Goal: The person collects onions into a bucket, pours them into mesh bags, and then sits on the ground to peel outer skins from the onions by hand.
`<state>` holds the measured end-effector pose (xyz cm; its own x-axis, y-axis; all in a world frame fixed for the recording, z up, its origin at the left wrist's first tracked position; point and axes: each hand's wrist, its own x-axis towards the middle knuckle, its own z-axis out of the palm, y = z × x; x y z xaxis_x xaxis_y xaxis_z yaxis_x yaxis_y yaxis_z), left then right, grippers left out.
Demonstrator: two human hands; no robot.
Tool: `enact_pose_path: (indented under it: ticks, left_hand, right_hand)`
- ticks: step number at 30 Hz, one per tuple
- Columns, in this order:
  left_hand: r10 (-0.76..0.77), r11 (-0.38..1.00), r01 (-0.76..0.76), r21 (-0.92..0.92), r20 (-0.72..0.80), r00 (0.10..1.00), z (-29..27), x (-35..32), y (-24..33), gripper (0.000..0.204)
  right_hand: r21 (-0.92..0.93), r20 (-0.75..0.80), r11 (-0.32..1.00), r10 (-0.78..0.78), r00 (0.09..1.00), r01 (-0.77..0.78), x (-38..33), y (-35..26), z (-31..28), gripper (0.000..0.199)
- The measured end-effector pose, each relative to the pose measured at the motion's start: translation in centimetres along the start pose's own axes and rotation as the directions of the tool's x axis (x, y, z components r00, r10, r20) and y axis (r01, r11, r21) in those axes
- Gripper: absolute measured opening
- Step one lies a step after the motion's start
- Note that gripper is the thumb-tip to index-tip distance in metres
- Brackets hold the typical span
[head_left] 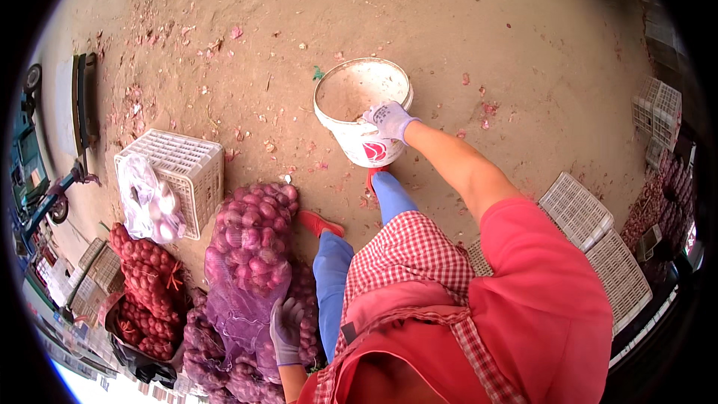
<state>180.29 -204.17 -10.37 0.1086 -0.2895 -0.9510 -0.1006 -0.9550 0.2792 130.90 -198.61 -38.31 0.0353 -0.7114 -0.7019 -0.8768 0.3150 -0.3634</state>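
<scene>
My right hand (389, 119), in a pale work glove, is closed on the near right rim of a white plastic bucket (350, 130). The bucket's inside is smeared with dirt, and it tilts a little in front of my feet. Low on the left, my gloved left hand (286, 328) has its fingers stretched out against or just beside a purple mesh sack (239, 307). Red onions (254, 224) fill the sack's far end, while its nearer part hangs slack. Whether the left fingers touch the mesh is hard to make out.
More onion sacks (149, 292) stand at the left, beside an upturned white crate (202, 179) with a plastic bag (153, 202) hanging on it. White crates (576, 209) lie to the right. Onion skins litter the dirt floor (486, 45). A cart (82, 105) stands far left.
</scene>
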Motion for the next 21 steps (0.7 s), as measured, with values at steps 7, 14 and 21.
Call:
enact_pose_path:
  ticks: [7,14,21]
  left_hand:
    - [0.054,0.909,-0.234,0.345,0.459,0.887,18.9,-0.8,8.0,0.038]
    - [-0.064,0.006,-0.864,0.504,0.862,0.503,29.3,9.2,14.5,0.022]
    - [-0.378,-0.166,-0.951,0.260,0.874,0.304,52.5,11.7,18.2,0.043]
  right_hand:
    - [0.406,-0.058,0.814,0.477,0.877,-0.416,-23.0,9.1,3.2,0.036]
    - [0.717,0.044,0.343,0.847,0.530,-0.607,-42.2,12.8,6.5,0.037]
    - [0.860,0.354,-0.248,0.920,0.171,-0.447,-56.5,9.3,9.0,0.048]
